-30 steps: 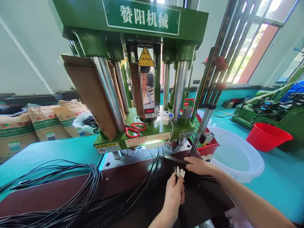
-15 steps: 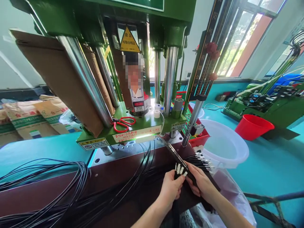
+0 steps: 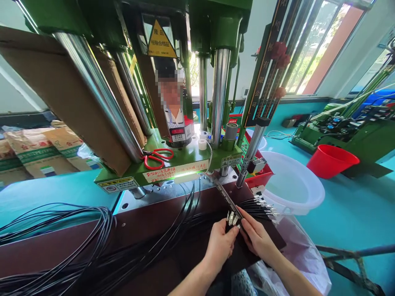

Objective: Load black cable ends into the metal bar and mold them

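Observation:
My left hand (image 3: 220,240) is closed around several black cables whose pale metal connector ends (image 3: 232,218) stick up past the thumb. Close beside it, my right hand (image 3: 254,230) has its fingers together at the near end of a long dark metal bar with slots (image 3: 227,197). That bar slants away toward the press. The fingertips of both hands almost meet; whether the right one also pinches a connector is hidden. To the right of the bar, a bundle of cables with silvery connector ends (image 3: 262,205) lies on the dark brown tabletop (image 3: 148,224).
A green press (image 3: 173,158) with steel columns stands ahead, red-handled scissors (image 3: 158,158) on its ledge. Coiled black cables (image 3: 98,224) spread across the left. A white tub (image 3: 308,197) and a red bucket (image 3: 333,161) sit at right. A person (image 3: 173,115) is visible behind the press.
The right hand has shifted slightly inward along the bar, its fingers now nearer the connectors in the left hand. The view has tilted a little.

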### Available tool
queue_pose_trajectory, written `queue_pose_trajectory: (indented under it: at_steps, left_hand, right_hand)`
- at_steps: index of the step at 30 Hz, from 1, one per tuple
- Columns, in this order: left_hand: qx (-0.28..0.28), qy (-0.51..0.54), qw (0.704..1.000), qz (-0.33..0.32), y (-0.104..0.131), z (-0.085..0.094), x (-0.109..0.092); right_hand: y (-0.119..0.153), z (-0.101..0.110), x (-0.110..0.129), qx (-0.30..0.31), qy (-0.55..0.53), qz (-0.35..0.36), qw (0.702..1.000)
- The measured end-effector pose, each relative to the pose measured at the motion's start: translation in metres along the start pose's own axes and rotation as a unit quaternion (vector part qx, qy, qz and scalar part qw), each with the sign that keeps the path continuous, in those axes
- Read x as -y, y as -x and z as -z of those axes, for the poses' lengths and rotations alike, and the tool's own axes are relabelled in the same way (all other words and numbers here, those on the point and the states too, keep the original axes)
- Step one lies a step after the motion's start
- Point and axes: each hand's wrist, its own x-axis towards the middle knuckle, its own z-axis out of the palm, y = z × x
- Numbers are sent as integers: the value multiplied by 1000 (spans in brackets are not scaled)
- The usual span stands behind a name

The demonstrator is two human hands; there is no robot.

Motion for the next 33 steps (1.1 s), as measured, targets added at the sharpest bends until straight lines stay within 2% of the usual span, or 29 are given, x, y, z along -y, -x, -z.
queue_pose_trajectory:
  at_steps: [2,4,6,9,12,15,21,27,30,33]
  left_hand:
    - [1,11,999,-36,0,4,-1]
    - [-23,54,997,-57,-1,9,-4]
    - [-44,116,991,-42,-1,13,-7]
    - [-21,170,985,11,-2,14,-10]
    - [-2,117,992,47,-2,8,-11]
    - [-4,60,997,50,-2,3,-12]
    - [-24,53,998,38,-3,2,-11]
    - [-22,62,998,23,-1,5,-6]
    - [-38,61,997,-31,-1,9,-5]
    - [-97,97,987,-79,-1,15,-6]
  right_hand:
    - [0,1,-3,9,-12,-7,1000]
    - [0,4,-5,9,-28,-17,999]
    - [0,7,-6,2,-46,-17,999]
    - [2,9,-7,1,-59,-3,998]
    - [3,10,-8,9,-52,-5,999]
    - [1,10,-8,27,-39,-12,999]
    - [-2,11,-10,46,-20,-21,999]
    - [1,9,-10,63,35,22,997]
    - [2,8,-7,65,19,5,998]
    - [2,9,-4,51,-9,-15,999]
